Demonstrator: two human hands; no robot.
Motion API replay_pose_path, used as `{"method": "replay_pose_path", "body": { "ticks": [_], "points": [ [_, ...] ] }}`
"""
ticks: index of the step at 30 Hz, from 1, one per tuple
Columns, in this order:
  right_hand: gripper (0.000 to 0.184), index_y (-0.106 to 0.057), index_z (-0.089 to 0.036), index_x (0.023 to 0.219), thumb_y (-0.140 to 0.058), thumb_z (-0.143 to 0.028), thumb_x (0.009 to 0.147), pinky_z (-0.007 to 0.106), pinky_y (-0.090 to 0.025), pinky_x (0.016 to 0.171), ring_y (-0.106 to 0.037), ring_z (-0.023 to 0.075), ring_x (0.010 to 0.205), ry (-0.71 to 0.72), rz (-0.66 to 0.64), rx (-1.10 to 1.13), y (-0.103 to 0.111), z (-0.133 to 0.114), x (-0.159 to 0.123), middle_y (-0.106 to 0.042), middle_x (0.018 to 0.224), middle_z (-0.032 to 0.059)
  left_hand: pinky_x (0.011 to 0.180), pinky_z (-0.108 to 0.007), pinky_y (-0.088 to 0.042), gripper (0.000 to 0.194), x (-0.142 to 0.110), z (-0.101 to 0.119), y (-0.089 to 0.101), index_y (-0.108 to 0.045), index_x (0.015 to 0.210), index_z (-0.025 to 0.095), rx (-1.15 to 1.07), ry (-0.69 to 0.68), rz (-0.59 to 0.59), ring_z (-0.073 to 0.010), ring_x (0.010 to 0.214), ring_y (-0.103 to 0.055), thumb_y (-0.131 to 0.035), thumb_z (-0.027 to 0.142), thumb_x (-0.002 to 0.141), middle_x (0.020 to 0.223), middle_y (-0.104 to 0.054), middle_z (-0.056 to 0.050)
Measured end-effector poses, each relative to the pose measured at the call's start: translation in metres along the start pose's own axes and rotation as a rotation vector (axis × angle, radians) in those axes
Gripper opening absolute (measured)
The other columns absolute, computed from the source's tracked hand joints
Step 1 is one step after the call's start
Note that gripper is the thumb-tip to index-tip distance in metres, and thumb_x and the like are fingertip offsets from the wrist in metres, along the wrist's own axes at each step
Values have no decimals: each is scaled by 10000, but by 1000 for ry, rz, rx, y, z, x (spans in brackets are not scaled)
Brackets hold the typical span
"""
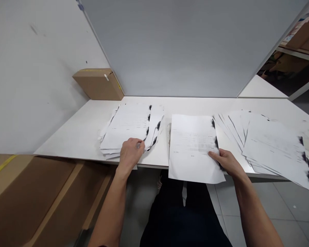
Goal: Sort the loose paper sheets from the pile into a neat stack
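Note:
A printed sheet of paper (192,147) with black smudges down its right side is in front of me, its lower end past the table edge. My right hand (228,161) grips its right edge, thumb on top and fingers underneath. To the left lies an uneven stack of printed sheets (128,120), also smudged black along the right. At the stack's lower right corner is my left hand (132,152), fingers curled together; a small greyish bit shows at the fingertips, too indistinct to name. Farther right, more sheets (275,144) lie fanned out, some overhanging the edge.
The white table (74,137) meets a grey upright panel (180,51) at the back. A cardboard box (99,84) stands in the back left corner. Large cartons (41,195) sit below on the left. At the far right is a shelf (298,53) with boxes.

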State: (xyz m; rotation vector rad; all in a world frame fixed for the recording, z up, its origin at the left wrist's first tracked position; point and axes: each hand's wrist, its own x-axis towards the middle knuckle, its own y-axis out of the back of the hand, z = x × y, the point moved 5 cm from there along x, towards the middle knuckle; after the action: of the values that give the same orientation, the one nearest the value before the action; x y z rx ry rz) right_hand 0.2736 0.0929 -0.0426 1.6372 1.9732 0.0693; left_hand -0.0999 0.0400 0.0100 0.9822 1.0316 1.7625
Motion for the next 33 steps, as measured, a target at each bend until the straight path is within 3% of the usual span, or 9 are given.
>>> {"method": "replay_pose_path", "body": {
  "ticks": [6, 15, 19, 23, 33],
  "points": [
    [331, -619, -134, 763, -601, -459, 699, 233, -398, 442, -568, 157, 556, 13, 24, 46, 1, -1, -1, -665, 707, 63, 796, -330, -424, 299, 8, -2, 1, -653, 810, 221, -99, 101, -138, -215, 846, -583, -461, 447, 771, 928, -649, -47],
    [325, -625, -133, 799, -618, -439, 690, 252, -444, 500, -596, 175, 628, 32, -13, 84, 0, 3, 1, -680, 804, 79, 810, -358, -409, 345, 12, -5, -2, -649, 812, 220, -105, 134, -228, -247, 951, -542, -486, 516, 741, 936, -624, -78],
    [307, -628, -142, 771, -620, -438, 689, 241, -423, 471, -584, 165, 594, 35, 11, 49, 1, 1, 0, -673, 740, 60, 776, -375, -403, 420, 9, 0, -3, -593, 856, 194, -2, 145, -217, -286, 974, -491, -499, 578, 712, 942, -585, -104],
    [306, -634, -137, 759, -622, -433, 682, 242, -423, 468, -582, 171, 598, 53, 25, 37, 2, 1, 1, -669, 724, 66, 742, -382, -389, 396, 6, 7, -7, -547, 899, 180, 123, 153, -171, -317, 972, -442, -512, 529, 714, 968, -537, -127],
    [335, -634, -136, 780, -611, -458, 691, 240, -418, 461, -581, 177, 600, 70, 33, -1, 2, 5, 4, -664, 727, 65, 713, -385, -384, 312, 8, 11, -9, -550, 861, 184, 163, 185, -132, -323, 947, -457, -470, 463, 746, 925, -531, -119]
  ]
}}
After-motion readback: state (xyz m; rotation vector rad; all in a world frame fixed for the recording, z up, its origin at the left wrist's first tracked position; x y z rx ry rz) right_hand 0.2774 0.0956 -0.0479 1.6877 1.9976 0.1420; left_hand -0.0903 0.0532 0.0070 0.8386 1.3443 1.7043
